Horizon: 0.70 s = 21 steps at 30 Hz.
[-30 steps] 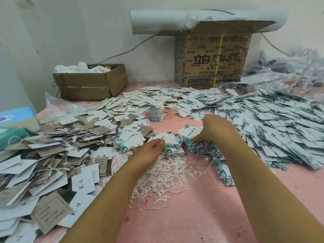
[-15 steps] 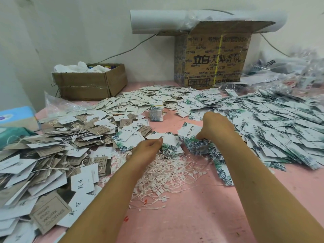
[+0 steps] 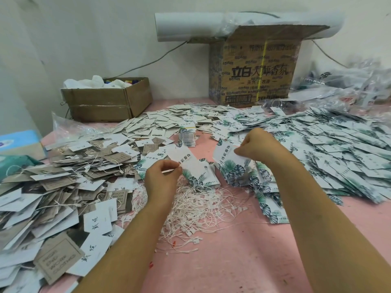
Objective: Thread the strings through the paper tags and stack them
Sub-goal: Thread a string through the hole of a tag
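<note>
Over the middle of the pink table point(image 3: 232, 261), two hands work apart: the left hand point(image 3: 161, 176) pinches the edge of one leaf-printed tag point(image 3: 187, 160), and the right hand point(image 3: 259, 144), fingers curled, pinches the corner of a second tag point(image 3: 227, 160). Just below them lies one tangled heap of white strings point(image 3: 196, 208). Loose tags, too many to count, spread to both sides: brown-and-white tags point(image 3: 63, 187) on the left, leafy tags point(image 3: 338, 149) on the right. One banded bundle point(image 3: 187, 136) stands beyond the hands. Two boxes sit by the wall, a low box point(image 3: 108, 102) and a tall box point(image 3: 254, 72).
</note>
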Available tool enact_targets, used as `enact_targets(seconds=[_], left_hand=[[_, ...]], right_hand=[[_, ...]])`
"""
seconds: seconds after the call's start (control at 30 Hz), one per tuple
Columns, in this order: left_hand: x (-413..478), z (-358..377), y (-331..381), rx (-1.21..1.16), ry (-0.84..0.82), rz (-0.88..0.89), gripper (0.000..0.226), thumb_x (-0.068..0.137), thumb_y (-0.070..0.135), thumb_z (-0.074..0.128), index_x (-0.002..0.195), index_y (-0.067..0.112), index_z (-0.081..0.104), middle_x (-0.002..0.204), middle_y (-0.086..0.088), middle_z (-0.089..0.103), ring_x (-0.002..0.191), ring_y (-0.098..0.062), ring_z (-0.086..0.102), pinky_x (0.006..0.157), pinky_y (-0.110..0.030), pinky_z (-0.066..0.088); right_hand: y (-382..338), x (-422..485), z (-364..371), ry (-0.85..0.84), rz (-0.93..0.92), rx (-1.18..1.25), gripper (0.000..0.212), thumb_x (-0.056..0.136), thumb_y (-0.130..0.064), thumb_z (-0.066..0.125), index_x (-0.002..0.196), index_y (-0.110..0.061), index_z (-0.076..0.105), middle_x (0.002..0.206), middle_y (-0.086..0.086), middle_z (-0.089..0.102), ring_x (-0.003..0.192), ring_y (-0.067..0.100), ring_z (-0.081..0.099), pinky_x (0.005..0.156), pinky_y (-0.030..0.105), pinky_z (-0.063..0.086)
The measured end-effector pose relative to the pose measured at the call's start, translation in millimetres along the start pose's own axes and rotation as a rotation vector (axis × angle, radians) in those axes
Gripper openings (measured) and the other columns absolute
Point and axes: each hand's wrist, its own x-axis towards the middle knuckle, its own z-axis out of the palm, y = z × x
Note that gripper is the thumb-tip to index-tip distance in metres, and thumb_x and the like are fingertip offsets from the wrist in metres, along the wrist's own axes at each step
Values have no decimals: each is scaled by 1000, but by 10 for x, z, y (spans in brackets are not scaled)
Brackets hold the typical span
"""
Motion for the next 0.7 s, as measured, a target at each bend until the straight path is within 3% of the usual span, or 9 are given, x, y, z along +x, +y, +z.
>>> enact_targets(seconds=[0.07, 0.1, 0.17, 0.23, 0.37, 0.57, 0.7], left_hand=[[-1, 10, 3, -36, -21, -7, 23, 80, -1, 69, 71, 19, 60, 81, 1, 64, 75, -12, 61, 76, -27, 46], [0, 19, 5, -51, -38, -6, 22, 80, -1, 68, 72, 18, 60, 82, 0, 64, 78, -15, 61, 78, -28, 47], [-3, 40, 18, -80, -76, 3, 21, 81, 0, 67, 75, 18, 59, 84, 0, 64, 81, -16, 61, 72, -25, 47], [-13, 63, 38, -107, -119, 13, 20, 82, 0, 67, 79, 18, 59, 83, 1, 63, 77, -13, 60, 61, -16, 45], [-46, 103, 86, -177, -220, 18, 23, 81, -4, 66, 81, 18, 58, 81, 1, 62, 73, -14, 60, 52, -10, 44], [-52, 122, 124, -292, -263, -26, 31, 81, -9, 63, 82, 18, 48, 79, 2, 60, 70, -15, 60, 52, -17, 45], [-34, 114, 116, -342, -283, -62, 38, 82, -10, 62, 86, 22, 42, 76, 4, 67, 71, -16, 63, 61, -24, 45]], right_hand=[[-2, -7, -18, -27, -1, 43, 31, 85, -24, 65, 100, 4, 66, 98, 17, 68, 81, 29, 63, 75, 40, 53], [-9, -23, -30, -40, -10, 67, 29, 86, -24, 64, 96, 3, 66, 87, 16, 66, 69, 26, 58, 63, 37, 52], [-34, -77, -43, -69, -37, 151, 23, 87, -24, 63, 77, -3, 62, 62, 9, 51, 50, 19, 41, 46, 25, 35], [-57, -105, -29, -112, -87, 251, 29, 88, -23, 62, 65, -9, 54, 57, 5, 42, 46, 17, 34, 46, 22, 28], [-132, -150, 28, -188, -161, 317, 31, 91, -22, 58, 63, -10, 52, 61, 8, 44, 46, 17, 32, 44, 23, 27], [-162, -159, 93, -169, -242, 230, 28, 92, -21, 57, 66, -10, 55, 56, 0, 42, 47, 12, 35, 45, 23, 27], [-159, -150, 115, -170, -268, 239, 20, 91, -20, 58, 82, -3, 63, 58, 0, 44, 48, 11, 35, 47, 24, 27]])
